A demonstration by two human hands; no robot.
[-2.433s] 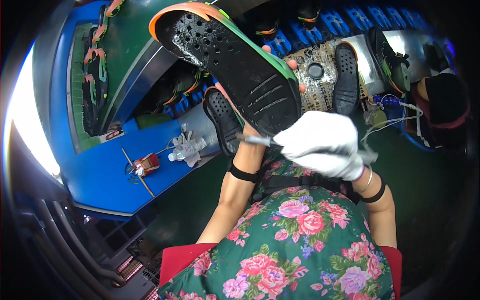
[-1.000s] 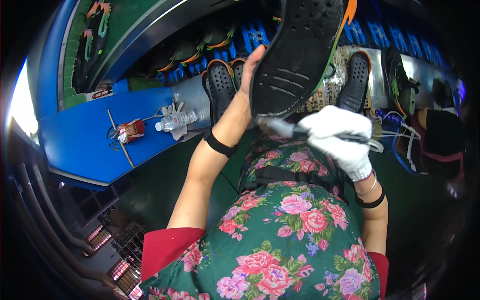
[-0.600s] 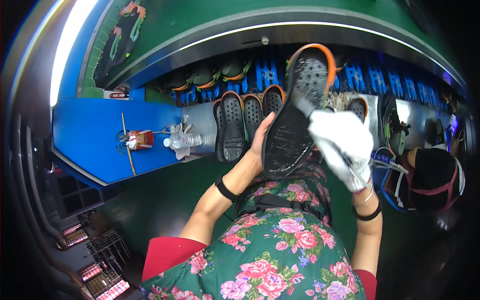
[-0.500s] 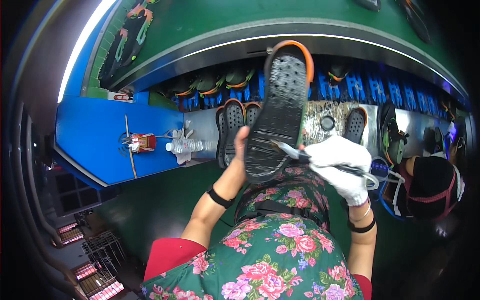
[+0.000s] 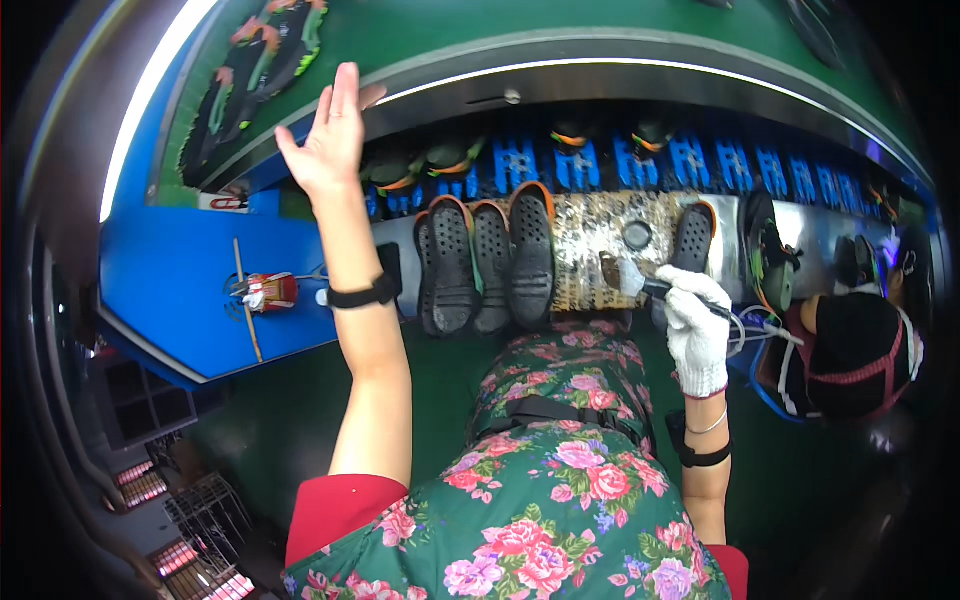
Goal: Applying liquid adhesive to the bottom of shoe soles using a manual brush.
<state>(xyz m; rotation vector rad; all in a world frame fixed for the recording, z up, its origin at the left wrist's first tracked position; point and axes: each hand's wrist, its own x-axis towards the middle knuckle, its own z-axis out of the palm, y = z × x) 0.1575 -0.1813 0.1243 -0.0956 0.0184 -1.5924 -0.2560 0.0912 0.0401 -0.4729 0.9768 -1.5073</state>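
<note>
Dark-handled, with a pale neck and a brown tip, a slim brush (image 5: 629, 277) points left over the front part of a brown, glossy, tape-covered board (image 5: 580, 230); whether its tip touches the board I cannot tell. The right hand (image 5: 695, 325), in a white knitted glove, is clamped on the brush's handle. A small round dark cup (image 5: 637, 236) sits on the board just beyond the brush. Left of it, four black, perforated shoe soles with orange rims (image 5: 532, 255) stand side by side, and a single black perforated sole (image 5: 694, 240) lies behind the glove. The bare left hand (image 5: 330, 145) is raised, palm showing, fingers apart and holding nothing, near the edge of a green belt (image 5: 600, 22). Blue plastic holders (image 5: 690, 162) line the space under the belt. On the blue table (image 5: 170, 290) at left is a small red container (image 5: 270, 292), a thin wooden stick (image 5: 242, 265) beside it.
</note>
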